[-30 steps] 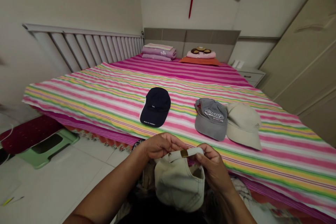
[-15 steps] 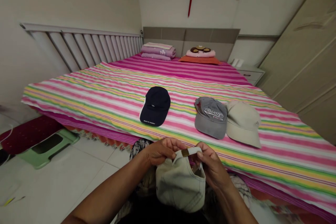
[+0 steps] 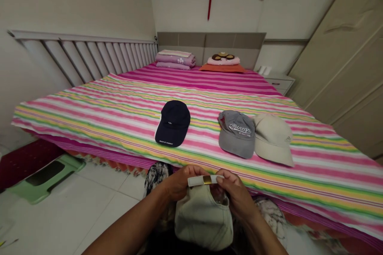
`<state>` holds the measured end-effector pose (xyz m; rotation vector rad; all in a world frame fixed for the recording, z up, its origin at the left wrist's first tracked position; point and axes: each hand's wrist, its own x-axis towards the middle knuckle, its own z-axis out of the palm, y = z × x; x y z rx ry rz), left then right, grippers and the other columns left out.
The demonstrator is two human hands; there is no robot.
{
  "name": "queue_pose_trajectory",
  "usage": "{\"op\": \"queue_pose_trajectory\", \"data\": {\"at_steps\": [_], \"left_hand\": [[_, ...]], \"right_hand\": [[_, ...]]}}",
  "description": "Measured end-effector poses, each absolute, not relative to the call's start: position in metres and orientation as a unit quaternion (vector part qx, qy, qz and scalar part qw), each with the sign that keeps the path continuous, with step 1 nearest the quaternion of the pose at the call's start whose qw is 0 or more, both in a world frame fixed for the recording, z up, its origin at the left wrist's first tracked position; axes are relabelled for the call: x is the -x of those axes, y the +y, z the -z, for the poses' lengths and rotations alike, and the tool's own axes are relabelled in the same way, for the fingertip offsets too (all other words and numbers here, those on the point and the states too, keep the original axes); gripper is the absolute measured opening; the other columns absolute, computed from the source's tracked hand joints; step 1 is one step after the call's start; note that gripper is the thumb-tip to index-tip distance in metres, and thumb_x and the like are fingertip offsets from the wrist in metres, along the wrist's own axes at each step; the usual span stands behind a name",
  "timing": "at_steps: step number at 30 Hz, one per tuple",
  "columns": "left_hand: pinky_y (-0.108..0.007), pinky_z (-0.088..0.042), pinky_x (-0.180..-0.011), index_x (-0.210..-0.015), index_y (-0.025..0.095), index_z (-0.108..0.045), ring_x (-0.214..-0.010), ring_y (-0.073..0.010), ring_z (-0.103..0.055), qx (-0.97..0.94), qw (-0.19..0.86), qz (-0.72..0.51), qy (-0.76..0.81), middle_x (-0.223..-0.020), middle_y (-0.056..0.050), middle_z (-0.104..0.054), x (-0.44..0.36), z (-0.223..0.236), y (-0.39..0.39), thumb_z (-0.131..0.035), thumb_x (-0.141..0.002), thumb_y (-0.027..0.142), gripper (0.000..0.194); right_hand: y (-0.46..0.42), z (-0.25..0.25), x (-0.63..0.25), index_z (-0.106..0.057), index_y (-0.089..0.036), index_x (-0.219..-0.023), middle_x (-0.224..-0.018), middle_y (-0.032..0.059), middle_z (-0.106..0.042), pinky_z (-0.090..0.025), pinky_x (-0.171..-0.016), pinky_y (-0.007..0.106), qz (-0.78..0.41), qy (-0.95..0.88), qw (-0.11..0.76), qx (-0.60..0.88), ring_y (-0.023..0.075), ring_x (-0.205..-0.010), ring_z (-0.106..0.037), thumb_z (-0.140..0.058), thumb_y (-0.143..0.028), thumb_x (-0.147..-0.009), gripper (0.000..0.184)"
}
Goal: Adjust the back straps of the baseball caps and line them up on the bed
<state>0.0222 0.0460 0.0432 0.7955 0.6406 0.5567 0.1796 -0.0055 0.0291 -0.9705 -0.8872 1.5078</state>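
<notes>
Over my lap I hold a pale beige-green baseball cap (image 3: 202,219), its back opening facing me. My left hand (image 3: 181,183) grips the left side of the cap near the end of its adjusting strap (image 3: 196,181), with some fingers hidden behind. My right hand (image 3: 235,189) pinches the strap's other end, thumb in front. A brass-coloured buckle (image 3: 207,179) sits on the strap between both hands. Beyond them on the bed lie a navy cap (image 3: 173,123), a grey cap (image 3: 237,133) with white lettering, and a beige cap (image 3: 273,139) touching the grey one.
A striped sheet (image 3: 125,111) covers the bed. Folded purple bedding (image 3: 176,60) and a pink pillow pile (image 3: 224,61) lie by the headboard (image 3: 233,42). A green stool (image 3: 48,179) stands on the left floor, a white nightstand (image 3: 279,83) at the far right.
The strap now lies straighter and flatter between my hands, with its buckle turned more toward me. Both hands and the cap sit slightly lower; the view has shifted a little right.
</notes>
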Motion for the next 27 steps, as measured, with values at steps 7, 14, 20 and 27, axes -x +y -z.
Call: {"op": "queue_pose_trajectory", "data": {"at_steps": [7, 14, 20, 27], "left_hand": [[-0.017, -0.03, -0.04, -0.055, 0.01, -0.061, -0.038, -0.0053, -0.045, -0.383, 0.814, -0.283, 0.331, -0.047, -0.001, -0.057, -0.027, -0.037, 0.044, -0.077, -0.046, 0.025, 0.024], [-0.018, -0.031, -0.042, -0.057, 0.01, -0.06, -0.04, -0.0055, -0.045, -0.407, 0.764, -0.348, 0.359, -0.049, 0.0, -0.058, -0.031, -0.038, 0.042, -0.078, -0.046, 0.026, 0.027], [-0.023, -0.038, -0.046, -0.056, 0.011, -0.064, -0.043, -0.0108, -0.051, -0.336, 0.734, -0.457, 0.374, -0.049, -0.002, -0.062, -0.029, -0.044, 0.036, -0.081, -0.033, 0.028, 0.034], [-0.022, -0.041, -0.048, -0.063, 0.013, -0.063, -0.047, -0.0109, -0.055, -0.327, 0.755, -0.476, 0.312, -0.055, -0.003, -0.064, -0.019, -0.042, 0.043, -0.079, -0.045, 0.03, 0.029]], "right_hand": [[-0.006, -0.029, -0.177, -0.051, -0.015, -0.057, -0.043, -0.006, -0.042, -0.02, -0.039, 0.018, -0.625, -0.384, 0.54, 0.412, 0.0047, -0.04, -0.029, -0.067, -0.037, -0.066, 0.029], [-0.004, -0.021, -0.173, -0.049, -0.016, -0.054, -0.041, -0.0052, -0.045, -0.02, -0.039, 0.018, -0.636, -0.311, 0.582, 0.4, 0.0051, -0.038, -0.032, -0.067, -0.032, -0.066, 0.027], [0.007, -0.015, -0.176, -0.049, -0.016, -0.05, -0.036, -0.0092, -0.035, -0.028, -0.04, 0.018, -0.679, -0.188, 0.614, 0.357, 0.004, -0.036, -0.03, -0.071, -0.021, -0.056, 0.023], [0.016, -0.022, -0.183, -0.047, -0.017, -0.057, -0.042, -0.0092, -0.039, -0.036, -0.042, 0.019, -0.707, -0.13, 0.615, 0.325, 0.0046, -0.037, -0.035, -0.07, -0.028, -0.061, 0.026]]}}
